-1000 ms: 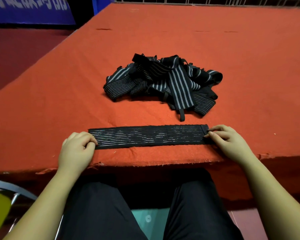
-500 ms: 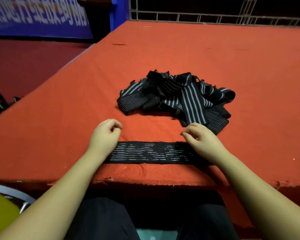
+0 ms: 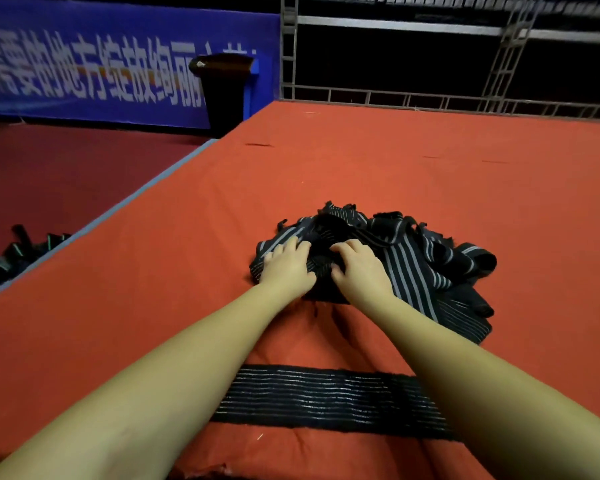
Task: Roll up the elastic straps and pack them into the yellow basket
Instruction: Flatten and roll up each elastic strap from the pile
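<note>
Both hands are reaching into the pile of straps (image 3: 388,258) mid-desk (image 3: 153,289), left hand (image 3: 288,268) lying flat on it, right hand (image 3: 359,271) curling its grip into the fabric (one flat strap (image 3: 326,398) is lying near the edge).

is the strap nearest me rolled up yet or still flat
Flat. The near strap lies spread full-length across the red table, no roll at either visible part; both ends are hidden under the forearms.
</note>
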Demonstrator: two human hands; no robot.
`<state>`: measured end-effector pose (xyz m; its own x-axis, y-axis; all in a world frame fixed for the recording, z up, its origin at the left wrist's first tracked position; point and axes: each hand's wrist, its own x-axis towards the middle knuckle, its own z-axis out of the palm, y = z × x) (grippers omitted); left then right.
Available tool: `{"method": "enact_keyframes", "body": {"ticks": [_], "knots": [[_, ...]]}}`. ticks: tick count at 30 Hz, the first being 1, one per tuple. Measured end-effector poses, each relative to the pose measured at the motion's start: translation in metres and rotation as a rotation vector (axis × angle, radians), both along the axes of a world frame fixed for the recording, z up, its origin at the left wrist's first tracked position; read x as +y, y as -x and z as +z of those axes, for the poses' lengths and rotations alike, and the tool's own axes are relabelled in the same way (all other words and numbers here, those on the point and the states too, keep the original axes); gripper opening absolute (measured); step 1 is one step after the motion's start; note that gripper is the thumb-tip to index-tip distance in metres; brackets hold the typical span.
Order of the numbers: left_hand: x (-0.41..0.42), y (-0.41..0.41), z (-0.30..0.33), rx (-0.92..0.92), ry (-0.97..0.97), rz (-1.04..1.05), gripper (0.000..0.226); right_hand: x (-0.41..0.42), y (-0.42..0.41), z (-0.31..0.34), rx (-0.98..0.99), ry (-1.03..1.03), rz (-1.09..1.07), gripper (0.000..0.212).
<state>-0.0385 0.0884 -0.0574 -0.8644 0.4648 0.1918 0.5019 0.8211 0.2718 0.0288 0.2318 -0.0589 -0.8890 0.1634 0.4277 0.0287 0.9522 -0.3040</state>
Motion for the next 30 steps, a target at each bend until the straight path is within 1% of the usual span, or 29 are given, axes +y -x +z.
{"method": "enact_keyframes", "body": {"ticks": [2, 5, 7, 8, 11, 15, 17, 19, 21, 22, 25, 26, 28, 30], "knots": [[0.008, 0.011, -0.001, -0.047, 0.014, -0.02, 0.075, 0.002, 0.009, 0.001, -0.009, 0.026, -0.013, 0.042], [0.017, 0.024, -0.002, -0.144, -0.012, -0.009, 0.101, 0.007, 0.019, 0.007, 0.004, 0.21, -0.04, 0.053], [0.02, 0.03, -0.001, -0.182, -0.034, 0.012, 0.11, 0.012, 0.024, 0.013, 0.024, 0.322, -0.062, 0.057], [0.02, 0.032, 0.0, -0.195, -0.037, 0.017, 0.11, 0.015, 0.026, 0.016, 0.019, 0.339, -0.075, 0.058], [0.019, 0.037, 0.002, -0.22, -0.017, 0.032, 0.096, 0.023, 0.033, 0.023, -0.05, 0.312, -0.096, 0.061], [0.017, 0.039, 0.002, -0.228, -0.035, 0.075, 0.072, 0.032, 0.044, 0.028, -0.207, 0.337, -0.092, 0.073], [0.014, 0.036, 0.006, -0.279, -0.065, 0.081, 0.064, 0.034, 0.046, 0.031, -0.299, 0.301, -0.078, 0.07], [0.007, 0.037, 0.007, -0.306, -0.102, 0.077, 0.057, 0.035, 0.047, 0.034, -0.347, 0.248, -0.059, 0.064], [0.0, 0.04, 0.007, -0.383, -0.214, 0.06, 0.051, 0.036, 0.049, 0.036, -0.352, 0.227, -0.06, 0.056], [-0.003, 0.041, 0.009, -0.441, -0.284, 0.05, 0.052, 0.037, 0.05, 0.037, -0.357, 0.245, -0.067, 0.05], [-0.012, 0.041, 0.023, -0.521, -0.426, 0.016, 0.056, 0.041, 0.048, 0.045, -0.331, 0.398, -0.039, 0.035], [-0.014, 0.039, 0.029, -0.535, -0.468, 0.0, 0.048, 0.042, 0.047, 0.05, -0.317, 0.466, -0.009, 0.037], [-0.017, 0.033, 0.044, -0.58, -0.584, -0.054, 0.023, 0.043, 0.046, 0.061, -0.316, 0.554, 0.024, 0.051], [-0.02, 0.024, 0.059, -0.598, -0.698, -0.099, 0.013, 0.045, 0.05, 0.069, -0.354, 0.601, 0.01, 0.063]]}}
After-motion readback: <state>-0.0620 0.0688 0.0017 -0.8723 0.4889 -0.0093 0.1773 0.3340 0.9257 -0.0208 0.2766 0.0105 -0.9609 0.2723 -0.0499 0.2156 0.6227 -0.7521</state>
